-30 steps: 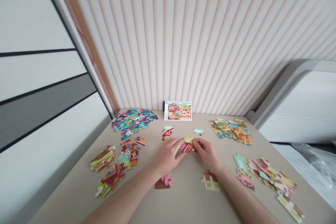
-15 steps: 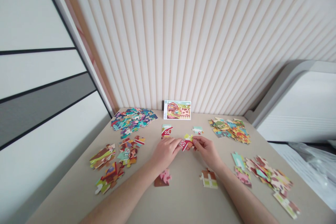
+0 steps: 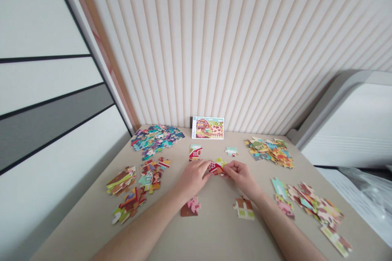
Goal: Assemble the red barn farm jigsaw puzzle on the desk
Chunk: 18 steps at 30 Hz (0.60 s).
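Between my two hands is a red and yellow-green jigsaw puzzle piece (image 3: 216,167) with a white-crossed barn window. My left hand (image 3: 195,177) grips its left edge, fingers closed; my right hand (image 3: 240,174) pinches its right side. Just beyond my left fingers lies a barn-roof puzzle piece (image 3: 195,152). A pale blue and white piece (image 3: 232,151) rests past my right hand. Nearer me, a pink and brown piece (image 3: 191,207) is partly under my left forearm, and a fence piece (image 3: 244,209) lies by my right forearm. A farm picture card (image 3: 208,128) leans upright at the back.
Purple-teal pieces (image 3: 157,138) are heaped at the back left, with more loose pieces (image 3: 128,202) below. Another heap (image 3: 271,151) sits at the back right; cow-patterned pieces (image 3: 318,204) spread on the right. A ribbed wall panel (image 3: 208,49) rises behind the table (image 3: 214,236).
The puzzle piece between my hands has turned slightly, its barn window tilting differently. The whole view has shifted a little; the pieces on the table stay where they were.
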{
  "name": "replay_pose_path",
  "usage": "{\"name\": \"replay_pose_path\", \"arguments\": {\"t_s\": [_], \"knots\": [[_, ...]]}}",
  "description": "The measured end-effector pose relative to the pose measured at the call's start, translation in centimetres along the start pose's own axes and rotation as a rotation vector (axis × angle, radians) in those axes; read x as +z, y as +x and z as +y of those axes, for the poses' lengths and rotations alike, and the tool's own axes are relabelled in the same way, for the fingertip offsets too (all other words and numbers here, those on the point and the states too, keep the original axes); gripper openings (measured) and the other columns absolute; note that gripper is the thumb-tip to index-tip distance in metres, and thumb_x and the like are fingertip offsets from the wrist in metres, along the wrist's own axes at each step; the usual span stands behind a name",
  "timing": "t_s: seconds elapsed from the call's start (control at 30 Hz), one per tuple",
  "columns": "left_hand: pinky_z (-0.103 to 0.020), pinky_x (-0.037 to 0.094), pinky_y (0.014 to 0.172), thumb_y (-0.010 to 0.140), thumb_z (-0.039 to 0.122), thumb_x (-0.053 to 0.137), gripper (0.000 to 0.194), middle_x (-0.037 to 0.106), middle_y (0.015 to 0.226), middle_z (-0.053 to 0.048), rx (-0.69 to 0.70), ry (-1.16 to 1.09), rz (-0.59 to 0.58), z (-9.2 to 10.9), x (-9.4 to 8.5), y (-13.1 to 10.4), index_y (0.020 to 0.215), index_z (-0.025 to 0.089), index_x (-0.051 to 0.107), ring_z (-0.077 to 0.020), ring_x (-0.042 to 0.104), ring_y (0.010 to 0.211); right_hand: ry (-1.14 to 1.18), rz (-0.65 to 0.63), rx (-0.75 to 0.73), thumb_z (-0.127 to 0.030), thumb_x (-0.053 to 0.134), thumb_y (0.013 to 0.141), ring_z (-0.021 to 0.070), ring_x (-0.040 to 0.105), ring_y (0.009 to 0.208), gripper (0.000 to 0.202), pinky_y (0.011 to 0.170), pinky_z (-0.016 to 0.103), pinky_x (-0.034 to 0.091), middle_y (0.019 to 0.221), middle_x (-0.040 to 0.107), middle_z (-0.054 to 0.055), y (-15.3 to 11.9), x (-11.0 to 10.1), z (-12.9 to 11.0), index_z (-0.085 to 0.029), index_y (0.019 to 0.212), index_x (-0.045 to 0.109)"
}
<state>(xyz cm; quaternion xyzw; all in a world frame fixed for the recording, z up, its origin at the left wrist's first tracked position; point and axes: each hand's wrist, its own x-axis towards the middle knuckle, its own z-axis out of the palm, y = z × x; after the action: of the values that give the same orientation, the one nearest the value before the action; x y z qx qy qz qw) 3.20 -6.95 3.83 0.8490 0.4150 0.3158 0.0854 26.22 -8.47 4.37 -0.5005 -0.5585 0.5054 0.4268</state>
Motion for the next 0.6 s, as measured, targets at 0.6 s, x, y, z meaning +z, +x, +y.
{"name": "replay_pose_path", "arguments": {"t_s": [0.6], "knots": [[-0.042,0.056,0.099,0.105,0.025,0.048,0.037,0.070,0.122,-0.010,-0.002,-0.055,0.088,-0.86,0.03,0.28,0.141,0.025,0.055,-0.0236,0.067,0.112,-0.100,0.014,-0.095,-0.063,0.067,0.089,0.0212,0.069,0.078,0.050,0.073,0.033,0.054,0.095,0.076,0.009,0.02,0.34,0.24,-0.017,0.107,0.069]]}}
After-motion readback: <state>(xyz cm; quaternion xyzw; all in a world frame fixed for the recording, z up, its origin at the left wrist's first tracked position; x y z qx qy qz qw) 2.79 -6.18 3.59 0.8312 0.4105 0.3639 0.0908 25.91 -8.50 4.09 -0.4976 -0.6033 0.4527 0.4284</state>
